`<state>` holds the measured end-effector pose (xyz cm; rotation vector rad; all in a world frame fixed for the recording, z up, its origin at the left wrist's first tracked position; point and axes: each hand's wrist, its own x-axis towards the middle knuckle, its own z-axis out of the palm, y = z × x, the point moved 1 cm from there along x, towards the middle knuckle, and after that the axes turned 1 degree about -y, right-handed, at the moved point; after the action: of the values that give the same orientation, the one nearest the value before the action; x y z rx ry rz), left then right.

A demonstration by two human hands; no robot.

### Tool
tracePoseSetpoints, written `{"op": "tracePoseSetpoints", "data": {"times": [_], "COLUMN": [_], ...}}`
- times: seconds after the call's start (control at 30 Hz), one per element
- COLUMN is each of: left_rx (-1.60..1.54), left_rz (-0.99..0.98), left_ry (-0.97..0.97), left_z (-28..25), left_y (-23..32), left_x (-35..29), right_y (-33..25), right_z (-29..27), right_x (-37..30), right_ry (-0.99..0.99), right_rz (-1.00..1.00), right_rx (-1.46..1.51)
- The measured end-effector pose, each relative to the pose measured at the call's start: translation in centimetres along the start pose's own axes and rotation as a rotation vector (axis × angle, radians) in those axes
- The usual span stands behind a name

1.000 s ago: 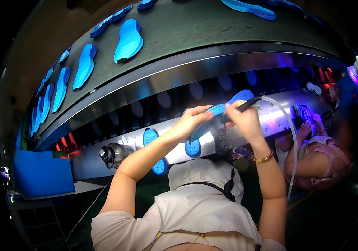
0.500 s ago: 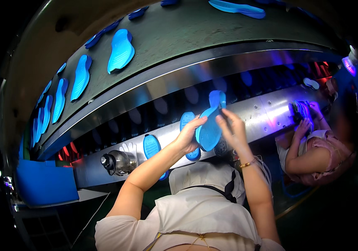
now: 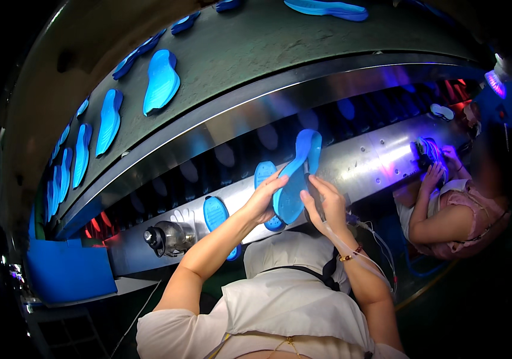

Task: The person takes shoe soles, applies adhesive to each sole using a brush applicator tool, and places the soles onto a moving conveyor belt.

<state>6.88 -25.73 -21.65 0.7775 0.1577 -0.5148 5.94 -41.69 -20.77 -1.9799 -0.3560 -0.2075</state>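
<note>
Held sole point(image 3: 290, 197): bright blue | belt point(image 3: 238, 54): dark green | apron point(image 3: 292, 302): off-white | box point(image 3: 70, 272): blue

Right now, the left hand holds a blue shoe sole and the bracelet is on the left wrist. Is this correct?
Not quite: the head view shows the bracelet on the right wrist, not the left. The left hand does hold the blue shoe sole.

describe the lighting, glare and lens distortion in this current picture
Head view: glare streaks the metal bench; head view: violet light tints the co-worker's hands; head view: the metal rail looks bowed, with corners falling to black; head view: the held blue sole is well lit.
</note>
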Motion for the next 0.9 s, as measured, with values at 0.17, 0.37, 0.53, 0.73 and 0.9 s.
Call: {"op": "tracePoseSetpoints", "data": {"times": [0.17, 0.37, 0.53, 0.73, 0.9], "left_rx": [-0.124, -0.197, -0.318, -0.280, -0.231], "left_rz": [-0.062, -0.079, -0.102, -0.109, -0.092], "left_ry": [0.121, 0.070, -0.022, 0.024, 0.032], "left_z": [-2.9, -2.6, -1.9, -1.7, -3.4], "left_y": [0.0, 0.8, 0.4, 0.5, 0.1], "left_x": [0.1, -1.6, -2.0, -2.0, -1.9], "right_y": [-1.9, -1.3, 0.3, -1.0, -2.5], "right_z": [-0.2, -3.8, -6.8, -4.2, -3.4], "right_x": [-1.2, -0.1, 4.4, 4.2, 0.5], "right_ry": [-0.164, -0.264, 0.068, 0.027, -0.397], "right_rz": [-0.103, 0.252, 0.220, -0.382, -0.189], "right_rx": [0.150, 0.626, 0.409, -0.175, 0.320]}}
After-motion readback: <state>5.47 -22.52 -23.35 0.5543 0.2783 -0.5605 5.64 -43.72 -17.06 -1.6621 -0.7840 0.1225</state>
